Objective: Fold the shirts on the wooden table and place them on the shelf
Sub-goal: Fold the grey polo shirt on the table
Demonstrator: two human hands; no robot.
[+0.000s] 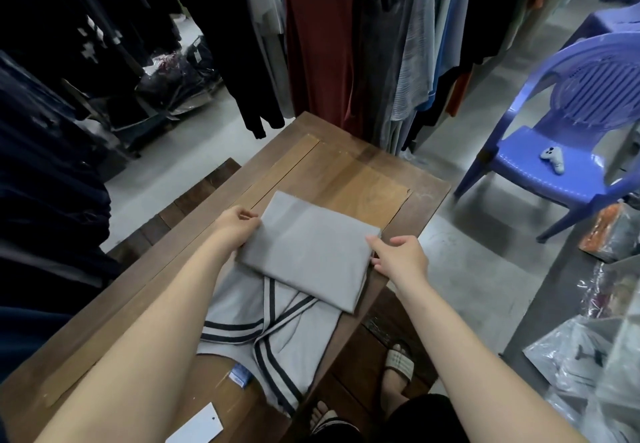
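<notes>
Arms bare from left hand [239,224] and right hand [401,255] to the frame edge. Open-toe slide sandals [398,363]: pale woven strap, darker stripes, dark sole. Black clothing [426,415] at the bottom edge.

Matt cloth shirt [308,245]; smooth wooden table [346,169]

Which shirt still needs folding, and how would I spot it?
Start at the wooden table that runs out from the hanging clothes. At its near end lies a rumpled grey shirt, partly under the plain folded shirt. It alone has dark-striped trim.
</notes>
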